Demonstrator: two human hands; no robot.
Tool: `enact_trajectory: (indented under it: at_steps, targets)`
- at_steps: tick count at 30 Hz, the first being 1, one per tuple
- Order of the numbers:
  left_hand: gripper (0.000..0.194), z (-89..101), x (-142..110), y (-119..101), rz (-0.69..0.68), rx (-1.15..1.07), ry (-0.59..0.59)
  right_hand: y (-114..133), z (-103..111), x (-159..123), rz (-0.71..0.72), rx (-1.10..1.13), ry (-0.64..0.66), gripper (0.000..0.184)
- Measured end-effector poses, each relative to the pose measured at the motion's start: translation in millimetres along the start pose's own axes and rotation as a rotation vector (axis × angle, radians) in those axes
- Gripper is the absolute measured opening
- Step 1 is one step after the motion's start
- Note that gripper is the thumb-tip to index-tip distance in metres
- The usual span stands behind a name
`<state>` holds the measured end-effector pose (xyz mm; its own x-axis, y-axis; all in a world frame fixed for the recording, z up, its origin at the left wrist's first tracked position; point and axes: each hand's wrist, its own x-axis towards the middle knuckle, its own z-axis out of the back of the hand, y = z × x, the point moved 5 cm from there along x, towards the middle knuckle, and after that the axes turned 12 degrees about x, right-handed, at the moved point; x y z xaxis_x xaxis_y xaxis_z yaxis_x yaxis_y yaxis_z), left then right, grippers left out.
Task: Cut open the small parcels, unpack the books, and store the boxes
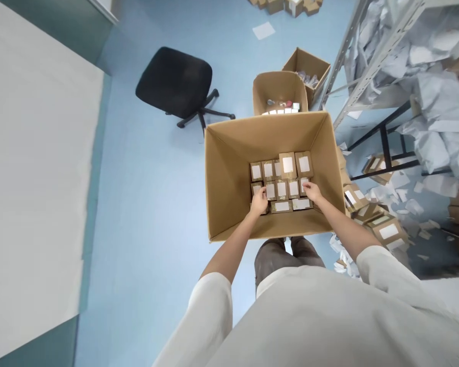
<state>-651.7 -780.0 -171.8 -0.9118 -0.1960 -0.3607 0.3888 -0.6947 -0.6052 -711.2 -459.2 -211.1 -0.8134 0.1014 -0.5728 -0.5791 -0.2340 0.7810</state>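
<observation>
A large open cardboard carton (229, 199) stands in front of my legs. Rows of small brown boxes (287, 164) with white labels lie inside it, mostly side by side. Both arms reach down over the near rim. My left hand (259, 200) has its fingers closed at a small labelled box at the left end of a middle row. At that row's right end, my right hand (312, 191) has thumb and fingers bent in against another small labelled box (304, 183). My hands partly cover the boxes they touch.
Beyond the carton are two smaller open cartons (258, 94) with items inside. A black swivel chair (176, 79) stands at the upper left, and a white-covered table (34, 178) at far left. Right are metal shelving (382, 56) with grey bags, and scattered boxes (388, 229) and paper.
</observation>
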Motion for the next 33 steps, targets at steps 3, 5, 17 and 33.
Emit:
enact_trajectory:
  at_steps: [3,5,17,33]
  targets:
    - [0.048,-25.9,25,23,0.042,0.008,0.09,-29,-12,30,-0.039,-0.043,-0.008,0.022]
    - [0.048,-45.1,41,36,0.051,0.022,0.135,-48,-19,49,-0.066,-0.072,-0.006,0.022]
    - [0.051,-186.0,138,91,0.038,0.018,0.284,-136,-67,157,-0.09,-0.228,0.026,0.026]
    - [0.087,-255.7,193,100,0.066,-0.36,0.221,-108,-97,171,0.091,-0.249,0.008,0.052]
